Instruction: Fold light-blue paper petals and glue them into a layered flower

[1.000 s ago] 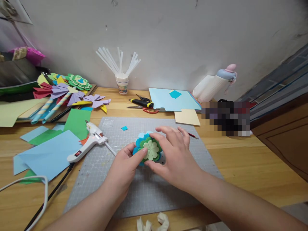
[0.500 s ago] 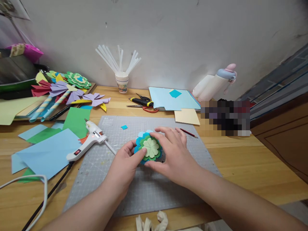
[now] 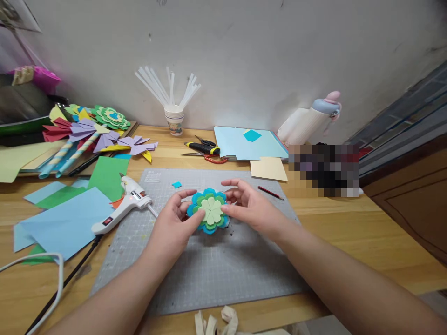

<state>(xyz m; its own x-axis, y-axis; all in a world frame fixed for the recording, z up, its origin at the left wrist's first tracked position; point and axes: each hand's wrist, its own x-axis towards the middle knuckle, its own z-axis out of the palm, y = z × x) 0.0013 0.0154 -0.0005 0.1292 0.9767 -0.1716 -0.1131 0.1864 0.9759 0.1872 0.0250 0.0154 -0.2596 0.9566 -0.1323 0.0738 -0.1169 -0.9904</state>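
A layered paper flower [image 3: 211,211], pale green in the middle with darker green and blue petals around it, is held up over the grey cutting mat [image 3: 223,274]. My left hand [image 3: 178,216] grips its left side, thumb on the pale centre and fingers behind. On the right edge, my right hand [image 3: 251,207] has its thumb on the petals, with the other fingers curved at or behind the rim. A small blue paper square [image 3: 177,184] lies on the mat beyond the flower. To the left of my left hand rests a white glue gun [image 3: 122,207] with a glue stick in its rear.
Green and light blue paper sheets [image 3: 66,223] cover the left side. Behind them are finished paper flowers [image 3: 111,117]. Further back stand a paper cup [image 3: 174,120] of white sticks, scissors [image 3: 199,154], a blue paper stack [image 3: 232,142] and a bottle [image 3: 314,118]. A pencil [image 3: 270,192] lies at right.
My right hand has shifted from spanning the flower's top and bottom to its right edge, thumb now on the petals. The flower shows more fully and sits slightly further left.
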